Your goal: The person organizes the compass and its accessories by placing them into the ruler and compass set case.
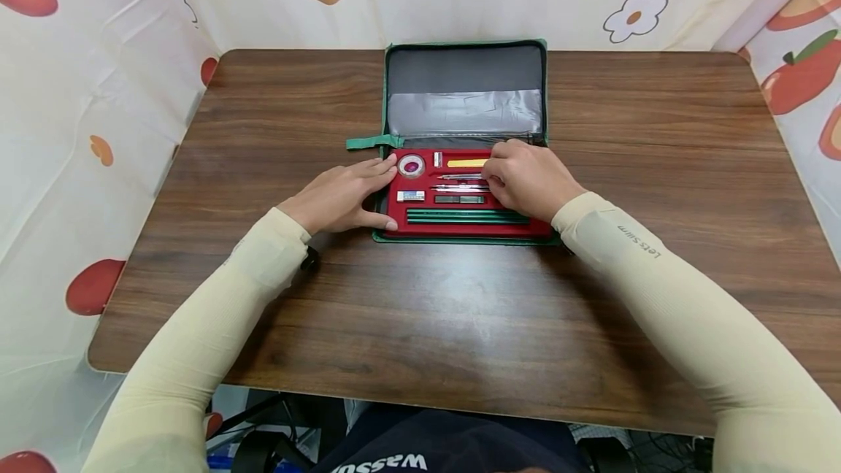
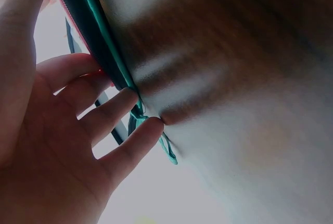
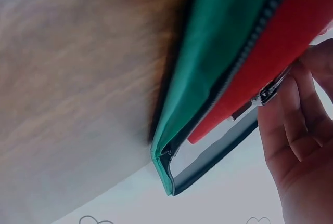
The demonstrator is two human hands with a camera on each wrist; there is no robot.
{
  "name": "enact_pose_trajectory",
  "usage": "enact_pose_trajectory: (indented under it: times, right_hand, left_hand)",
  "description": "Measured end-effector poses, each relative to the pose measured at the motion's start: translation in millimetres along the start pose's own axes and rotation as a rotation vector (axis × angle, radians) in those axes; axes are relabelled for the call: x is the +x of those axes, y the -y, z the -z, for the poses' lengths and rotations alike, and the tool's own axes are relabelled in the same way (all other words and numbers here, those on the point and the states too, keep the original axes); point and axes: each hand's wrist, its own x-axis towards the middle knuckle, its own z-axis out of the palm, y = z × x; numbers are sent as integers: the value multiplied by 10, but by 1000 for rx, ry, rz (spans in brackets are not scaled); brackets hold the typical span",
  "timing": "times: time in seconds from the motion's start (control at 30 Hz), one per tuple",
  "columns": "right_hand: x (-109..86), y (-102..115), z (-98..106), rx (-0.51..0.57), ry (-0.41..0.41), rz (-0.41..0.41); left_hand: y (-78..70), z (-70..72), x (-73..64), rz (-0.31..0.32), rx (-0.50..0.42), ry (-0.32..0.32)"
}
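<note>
A green zip case lies unfolded on the table, with a red tray in its lower half. My left hand rests at the case's left edge, fingers spread and fairly straight; the left wrist view shows the fingertips against the green edging. Over the tray's right part, my right hand pinches the metal end of a silver compass-like tool, still at its slot. Slim silver points stick out left of that hand. Its palm side hides the tray's right end in the head view.
Around the tools sit a tape roll, a sharpener, a yellow strip, an eraser, a lead case and green pencils. The grey lid stands raised behind. A green strap sticks out leftward.
</note>
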Motion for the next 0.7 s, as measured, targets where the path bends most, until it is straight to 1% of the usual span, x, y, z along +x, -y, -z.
enact_pose_trajectory:
  times: [0.27,0.43,0.6,0.7]
  right_hand:
    - [19,23,-3,-47,11,9]
    - [64,64,2,-71,23,-10]
    - [80,83,12,-56,60,-46]
    - [68,81,6,-43,73,-45]
  left_hand:
    - [0,5,-2,-2,7,-5]
    - [9,2,-3,-8,4,-9]
    - [5,0,-2,-10,3,-12]
    - [-2,1,-3,-11,4,-12]
